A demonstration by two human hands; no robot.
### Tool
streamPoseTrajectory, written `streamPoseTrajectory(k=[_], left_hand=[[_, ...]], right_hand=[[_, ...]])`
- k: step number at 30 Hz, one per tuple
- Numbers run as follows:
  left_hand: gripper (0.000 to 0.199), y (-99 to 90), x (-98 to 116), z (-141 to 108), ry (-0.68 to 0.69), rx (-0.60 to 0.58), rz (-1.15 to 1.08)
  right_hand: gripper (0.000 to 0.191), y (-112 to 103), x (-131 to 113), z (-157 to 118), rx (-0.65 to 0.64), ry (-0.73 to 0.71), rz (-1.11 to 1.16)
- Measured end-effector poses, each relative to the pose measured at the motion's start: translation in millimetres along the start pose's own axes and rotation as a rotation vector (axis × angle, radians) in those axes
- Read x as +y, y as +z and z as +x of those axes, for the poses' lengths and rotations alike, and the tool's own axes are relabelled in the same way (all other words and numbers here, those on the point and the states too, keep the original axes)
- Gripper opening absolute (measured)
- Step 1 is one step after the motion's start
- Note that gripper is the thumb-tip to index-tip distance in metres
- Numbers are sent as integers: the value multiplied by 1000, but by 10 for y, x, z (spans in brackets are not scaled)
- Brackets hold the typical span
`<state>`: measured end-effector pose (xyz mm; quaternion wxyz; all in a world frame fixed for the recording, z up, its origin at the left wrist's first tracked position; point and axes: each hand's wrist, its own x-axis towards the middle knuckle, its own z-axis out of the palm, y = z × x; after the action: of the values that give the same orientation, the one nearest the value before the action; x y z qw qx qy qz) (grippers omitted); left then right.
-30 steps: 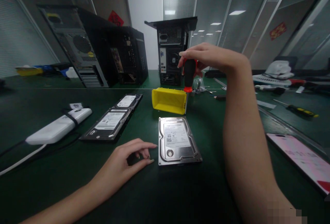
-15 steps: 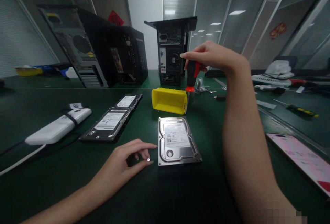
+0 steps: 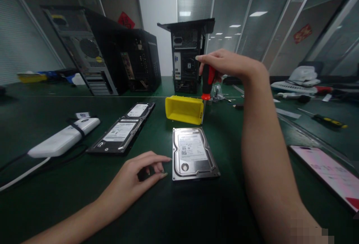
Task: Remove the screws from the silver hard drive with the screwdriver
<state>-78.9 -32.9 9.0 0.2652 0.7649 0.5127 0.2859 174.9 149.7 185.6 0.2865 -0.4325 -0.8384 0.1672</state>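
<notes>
My right hand is wrapped round the red-and-black handle of a screwdriver. It holds the tool upright, with the shaft pointing down alongside the right end of a yellow plastic bin that lies tipped with its mouth towards me. A silver hard drive lies label up in front of the bin. My left hand rests at its left edge, index finger stretched to the drive. Thumb and middle finger pinch a tiny metal piece, seemingly a screw, mostly hidden now.
Two more hard drives lie end to end at left, beside a white power strip. Computer cases stand behind. On the right are a phone, a yellow-and-black screwdriver and a white keyboard.
My right hand and the screwdriver have shifted very slightly left. The tiny metal piece in my left fingers shone clearly before and now barely shows. The hard drive stays put.
</notes>
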Motion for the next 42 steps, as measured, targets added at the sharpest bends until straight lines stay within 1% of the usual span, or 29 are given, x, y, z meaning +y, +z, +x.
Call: streamPoseTrajectory(k=[7, 13, 23, 29, 36, 42], left_hand=[[30, -6, 1, 1, -48, -29, -14], [30, 8, 2, 17, -51, -24, -13], [28, 10, -9, 7, -31, -7, -2], [27, 12, -48, 14, 4, -6, -19], [27, 26, -65, 2, 25, 3, -31], [28, 29, -69, 0, -20, -12, -50]], right_hand=[[24, 21, -55, -11, 3, 53, 27], [21, 35, 0, 42, 18, 23, 15], [18, 53, 31, 87, 30, 30, 26], [23, 47, 14, 72, 27, 47, 18], [42, 67, -47, 39, 19, 97, -17], [38, 88, -48, 48, 23, 90, -1]])
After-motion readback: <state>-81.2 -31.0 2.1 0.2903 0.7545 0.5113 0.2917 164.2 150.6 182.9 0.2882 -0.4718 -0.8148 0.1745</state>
